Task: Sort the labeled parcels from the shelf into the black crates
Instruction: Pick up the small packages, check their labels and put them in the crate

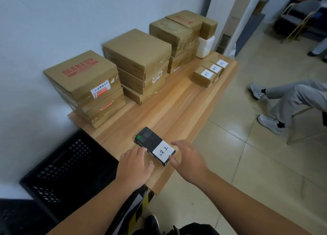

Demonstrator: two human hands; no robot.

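Observation:
A flat black parcel (150,141) with a white handwritten label lies on the wooden shelf top (178,104) near its front end. My left hand (135,165) rests on the wood at the parcel's left side, fingers touching its edge. My right hand (187,157) reaches to the parcel's right side, thumb at its near corner and fingers spread above the far edge, not closed round it. A black perforated crate (67,165) stands to the left, below the shelf end. Three small labeled cardboard parcels (208,73) sit in a row at the far right of the shelf.
Stacks of larger cardboard boxes (134,61) line the wall along the shelf, one marked MAKEUP (83,75). A white container (205,45) stands behind them. A seated person's legs (286,96) and chair are on the tiled floor to the right.

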